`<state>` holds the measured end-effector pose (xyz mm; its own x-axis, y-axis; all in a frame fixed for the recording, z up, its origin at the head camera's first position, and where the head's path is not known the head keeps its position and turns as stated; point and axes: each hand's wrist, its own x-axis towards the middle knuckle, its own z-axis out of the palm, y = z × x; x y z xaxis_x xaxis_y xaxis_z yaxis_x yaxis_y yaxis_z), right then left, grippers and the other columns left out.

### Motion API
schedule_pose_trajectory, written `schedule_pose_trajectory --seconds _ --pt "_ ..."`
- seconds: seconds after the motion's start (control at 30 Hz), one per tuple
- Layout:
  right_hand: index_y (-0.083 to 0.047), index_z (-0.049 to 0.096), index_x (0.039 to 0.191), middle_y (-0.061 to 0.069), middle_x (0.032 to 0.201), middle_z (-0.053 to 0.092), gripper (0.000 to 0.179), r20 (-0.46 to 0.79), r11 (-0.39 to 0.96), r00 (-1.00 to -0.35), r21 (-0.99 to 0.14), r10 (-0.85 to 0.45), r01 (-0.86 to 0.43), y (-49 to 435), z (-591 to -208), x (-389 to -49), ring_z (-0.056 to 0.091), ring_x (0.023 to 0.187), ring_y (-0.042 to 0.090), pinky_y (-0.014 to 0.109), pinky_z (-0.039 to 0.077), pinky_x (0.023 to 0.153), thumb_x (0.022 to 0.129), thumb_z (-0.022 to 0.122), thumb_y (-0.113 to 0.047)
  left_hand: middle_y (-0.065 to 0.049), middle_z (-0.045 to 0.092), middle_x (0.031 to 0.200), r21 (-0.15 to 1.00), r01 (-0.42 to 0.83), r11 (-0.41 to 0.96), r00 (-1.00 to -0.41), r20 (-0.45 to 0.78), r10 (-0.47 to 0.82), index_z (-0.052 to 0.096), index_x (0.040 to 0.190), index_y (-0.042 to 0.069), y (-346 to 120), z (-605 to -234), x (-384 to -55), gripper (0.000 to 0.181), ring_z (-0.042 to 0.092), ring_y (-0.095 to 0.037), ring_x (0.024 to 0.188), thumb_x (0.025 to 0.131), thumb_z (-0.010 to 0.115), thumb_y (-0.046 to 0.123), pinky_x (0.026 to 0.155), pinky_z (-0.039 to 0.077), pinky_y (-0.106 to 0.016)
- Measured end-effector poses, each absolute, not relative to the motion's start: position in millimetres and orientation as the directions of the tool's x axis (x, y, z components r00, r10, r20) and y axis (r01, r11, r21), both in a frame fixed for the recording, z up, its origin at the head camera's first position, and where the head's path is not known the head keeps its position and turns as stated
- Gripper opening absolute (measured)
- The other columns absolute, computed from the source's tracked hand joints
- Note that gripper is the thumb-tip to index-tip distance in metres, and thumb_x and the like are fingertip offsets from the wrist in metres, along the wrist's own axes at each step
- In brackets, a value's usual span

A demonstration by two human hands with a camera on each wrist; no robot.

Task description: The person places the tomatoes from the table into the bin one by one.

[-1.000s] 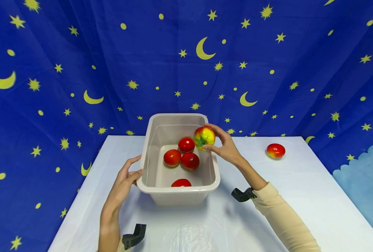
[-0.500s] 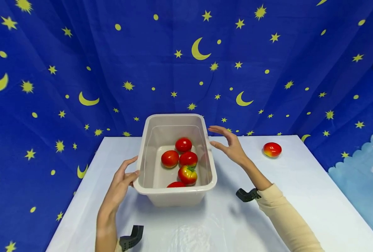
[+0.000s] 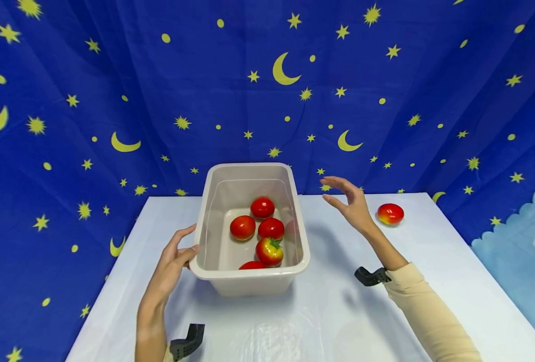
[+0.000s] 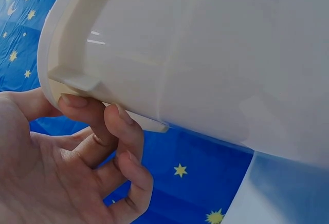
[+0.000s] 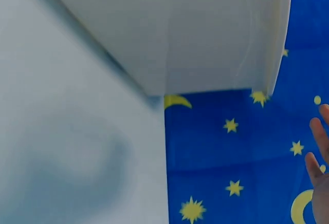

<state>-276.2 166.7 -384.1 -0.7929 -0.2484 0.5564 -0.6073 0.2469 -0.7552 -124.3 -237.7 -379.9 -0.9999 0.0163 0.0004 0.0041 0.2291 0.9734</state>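
Observation:
In the head view a light grey plastic basin (image 3: 255, 274) stands on the white table. My left hand (image 3: 170, 269) grips its left rim, thumb on top. The left wrist view shows the curled fingers (image 4: 126, 126) under that rim. Inside the basin lie several glossy red tomatoes (image 3: 242, 228), one of them a red and yellow tomato (image 3: 269, 252) with a green leafy top; the front wall partly hides another. My right hand (image 3: 355, 208) hangs in the air right of the basin, thumb and fingers apart, holding nothing. Beyond it a single red and yellow oval fruit (image 3: 390, 214) lies on the table.
The white table (image 3: 339, 322) has a glossy cover and ends at the back against a blue curtain (image 3: 231, 75) with yellow moons and stars. Black brackets are strapped to both wrists, such as the right bracket (image 3: 371, 276). A light blue scalloped panel (image 3: 520, 251) hangs at the right.
My right hand let go of the red and yellow tomato, which now lies in the basin's front part. The hand then moved right, away from the basin. My left hand kept its grip.

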Motion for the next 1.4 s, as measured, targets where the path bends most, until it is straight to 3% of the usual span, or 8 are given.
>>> schedule_pose_trajectory --seconds 0.1,0.27,0.57,0.83,0.97,1.17,1.27,1.4 --pt "0.004 0.058 0.129 0.026 0.125 0.061 0.041 0.575 0.251 -0.786 -0.745 -0.226 -0.618 173 -385 -277 0.057 0.118 0.007 0.029 0.035 0.110 0.088 0.064 0.008 0.010 0.070 0.076 0.973 -0.005 0.230 -1.000 -0.009 0.016 0.036 0.148 0.010 -238 -379 -123 0.049 0.060 -0.011 0.069 0.101 0.048 0.014 0.074 0.045 -0.027" --pt "0.009 0.059 0.125 0.030 0.124 0.060 0.038 0.577 0.289 -0.791 -0.737 -0.202 -0.611 179 -377 -270 0.057 0.121 0.022 0.020 0.036 0.106 0.087 0.064 0.010 0.010 0.071 0.078 0.973 -0.010 0.232 -1.000 -0.014 0.014 0.036 0.148 0.011 -239 -379 -123 0.049 0.060 -0.012 0.070 0.101 0.048 0.015 0.075 0.044 -0.028" --pt "0.011 0.056 0.127 0.029 0.128 0.058 0.040 0.499 0.418 -0.855 -0.753 -0.144 -0.509 191 -369 -266 0.049 0.125 0.041 0.041 0.035 0.111 0.089 0.066 0.003 0.009 0.071 0.078 0.973 -0.010 0.231 -1.000 -0.013 0.010 0.037 0.148 0.011 -240 -380 -123 0.049 0.060 -0.012 0.070 0.101 0.048 0.014 0.075 0.044 -0.028" --pt "0.006 0.058 0.128 0.027 0.129 0.058 0.043 0.487 0.479 -0.870 -0.747 -0.079 -0.462 218 -390 -281 0.052 0.125 0.027 0.050 0.033 0.109 0.087 0.070 0.001 0.005 0.070 0.077 0.972 -0.011 0.233 -1.000 -0.010 -0.004 0.038 0.147 0.011 -239 -380 -123 0.049 0.060 -0.012 0.069 0.100 0.048 0.012 0.075 0.044 -0.028" --pt "0.001 0.057 0.132 0.022 0.134 0.057 0.049 0.470 0.501 -0.882 -0.758 -0.026 -0.419 241 -411 -295 0.050 0.127 0.018 0.037 0.033 0.111 0.086 0.072 -0.003 0.006 0.070 0.075 0.974 -0.005 0.225 -1.000 -0.004 -0.002 0.038 0.147 0.010 -238 -381 -124 0.049 0.060 -0.012 0.068 0.099 0.048 0.010 0.073 0.045 -0.027" --pt "-0.003 0.058 0.132 0.019 0.134 0.058 0.051 0.480 0.563 -0.876 -0.734 0.035 -0.380 265 -430 -304 0.048 0.131 0.032 0.010 0.036 0.096 0.084 0.076 -0.010 0.005 0.069 0.075 0.973 -0.011 0.230 -1.000 -0.010 -0.008 0.038 0.147 0.011 -238 -380 -125 0.049 0.060 -0.013 0.068 0.099 0.048 0.011 0.074 0.045 -0.028" --pt "-0.001 0.058 0.132 0.020 0.134 0.058 0.053 0.491 0.583 -0.869 -0.725 0.063 -0.367 273 -436 -304 0.047 0.132 0.037 0.018 0.038 0.102 0.083 0.077 -0.007 0.006 0.069 0.075 0.973 -0.004 0.229 -1.000 -0.003 -0.005 0.038 0.147 0.010 -238 -381 -125 0.049 0.060 -0.012 0.067 0.099 0.048 0.011 0.073 0.045 -0.027" --pt "0.001 0.055 0.134 0.023 0.137 0.055 0.058 0.478 0.582 -0.873 -0.738 0.093 -0.342 283 -443 -304 0.042 0.134 0.041 0.046 0.028 0.114 0.080 0.077 -0.002 0.008 0.069 0.073 0.974 0.002 0.227 -1.000 0.003 -0.003 0.038 0.147 0.008 -237 -382 -125 0.048 0.060 -0.011 0.067 0.100 0.048 0.010 0.072 0.045 -0.027"
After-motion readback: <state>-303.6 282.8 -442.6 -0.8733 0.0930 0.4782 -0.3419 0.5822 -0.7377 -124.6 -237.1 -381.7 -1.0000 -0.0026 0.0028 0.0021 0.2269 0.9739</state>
